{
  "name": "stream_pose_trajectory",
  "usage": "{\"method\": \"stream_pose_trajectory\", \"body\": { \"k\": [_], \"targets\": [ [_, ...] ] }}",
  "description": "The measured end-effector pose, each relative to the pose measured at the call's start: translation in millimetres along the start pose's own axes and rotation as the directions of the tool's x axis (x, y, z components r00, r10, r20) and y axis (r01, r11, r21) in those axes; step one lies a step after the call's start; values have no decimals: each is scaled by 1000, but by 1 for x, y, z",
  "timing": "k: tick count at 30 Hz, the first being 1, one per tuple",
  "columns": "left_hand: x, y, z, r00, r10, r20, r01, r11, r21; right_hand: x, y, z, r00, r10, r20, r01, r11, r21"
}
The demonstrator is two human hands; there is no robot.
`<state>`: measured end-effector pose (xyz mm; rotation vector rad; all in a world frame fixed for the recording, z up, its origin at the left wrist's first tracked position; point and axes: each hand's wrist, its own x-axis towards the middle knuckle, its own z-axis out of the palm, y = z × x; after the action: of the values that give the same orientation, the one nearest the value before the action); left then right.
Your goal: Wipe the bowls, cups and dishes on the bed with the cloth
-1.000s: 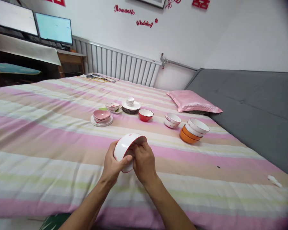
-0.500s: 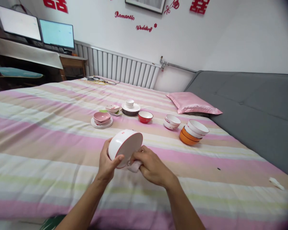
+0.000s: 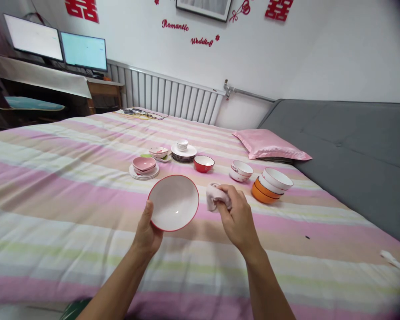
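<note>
White bowl [image 3: 174, 203] is hanging above the bed [image 3: 86, 191], its interior facing the wearer. Of the two hands, the left hand [image 3: 148, 233] is gripping the lower-left edge, thumb pressing at the rim, fingers partly hidden behind. The right hand [image 3: 239, 218] is pinching a crumpled cloth [image 3: 216, 197] between nearly closed fingers, apart from the bowl. Beyond, a red bowl [image 3: 204, 165] is resting between stacked plates [image 3: 191, 153] and two patterned bowls [image 3: 240, 172]; orange bowls [image 3: 264, 193] are supporting pale bowls [image 3: 276, 180] farther right.
</note>
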<state>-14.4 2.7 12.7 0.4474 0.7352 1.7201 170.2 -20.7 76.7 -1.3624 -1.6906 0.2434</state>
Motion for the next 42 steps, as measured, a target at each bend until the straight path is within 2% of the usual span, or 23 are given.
{"method": "stream_pose_trajectory", "body": {
  "k": [2,4,7,9,12,17,21,23,26,28,31,33,36,38,42],
  "targets": [
    [-3,-1,1,999,-29,-17,29,999,-17,1,4,5,994,90,-66,-80,986,144],
    [-4,-2,1,999,-48,-6,47,999,-15,3,8,10,981,177,-76,-138,924,357],
    [-6,-4,-1,997,-58,58,57,998,20,5,16,17,962,271,-25,-193,744,640],
    [-6,-6,-4,993,-57,106,51,997,56,7,22,21,941,339,26,-244,620,746],
    [-5,-9,-8,989,-63,132,51,994,92,10,29,25,890,449,85,-318,474,821],
    [-6,-12,-10,989,-85,121,72,992,106,13,39,27,817,554,160,-390,326,861],
    [-8,-12,-8,986,-132,98,123,988,95,15,47,30,706,631,322,-472,80,878],
    [-9,-12,-7,984,-150,97,142,986,91,16,47,31,658,642,393,-517,6,856],
    [-10,-12,-6,982,-162,99,153,984,88,14,42,31,640,568,518,-608,-37,793],
    [-10,-12,-5,983,-160,91,152,984,88,12,38,30,647,490,584,-659,-25,751],
    [-10,-9,-3,984,-166,66,160,984,81,9,36,28,704,426,568,-654,79,752],
    [-10,-7,-1,983,-176,53,172,982,76,7,37,30,716,417,560,-650,107,752],
    [-10,-4,1,983,-182,25,179,981,77,5,40,33,703,406,584,-654,47,755],
    [-11,-3,3,983,-183,-7,183,981,69,4,40,33,716,391,578,-635,22,772],
    [-11,-1,5,978,-203,-40,205,977,50,5,42,31,741,335,581,-631,55,774]
  ]
}}
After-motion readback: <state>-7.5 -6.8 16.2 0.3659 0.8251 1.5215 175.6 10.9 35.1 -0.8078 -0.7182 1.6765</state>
